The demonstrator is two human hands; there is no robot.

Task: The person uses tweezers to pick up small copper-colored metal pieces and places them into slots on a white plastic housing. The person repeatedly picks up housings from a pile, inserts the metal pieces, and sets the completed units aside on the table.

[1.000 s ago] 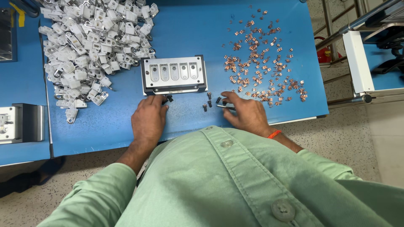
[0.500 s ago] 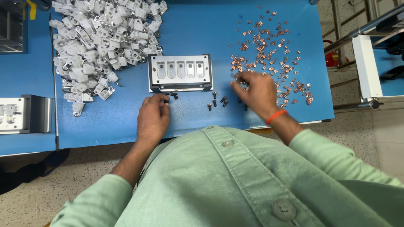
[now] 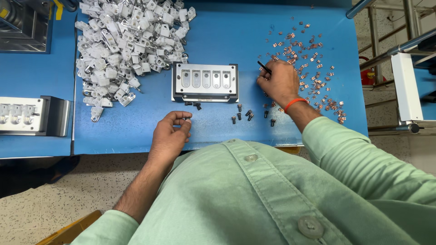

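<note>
A grey metal fixture block (image 3: 205, 82) with a row of slots lies on the blue table (image 3: 227, 36). My left hand (image 3: 170, 136) rests just below it, thumb and forefinger pinched on a small black screw (image 3: 185, 119). My right hand (image 3: 279, 84) sits to the right of the fixture, at the edge of a scatter of small copper parts (image 3: 313, 68), and grips a thin black tool (image 3: 264, 68). Several loose black screws (image 3: 249, 115) lie between my hands.
A big heap of white plastic parts (image 3: 127, 45) covers the table's upper left. A grey block with white inserts (image 3: 32, 115) and a metal box (image 3: 25, 25) stand on the neighbouring blue table at left. A white and metal frame (image 3: 404, 86) stands at right.
My right hand has moved from the table's front, near the black screws, up and right into the copper parts. My left hand stays under the fixture, pinching a screw.
</note>
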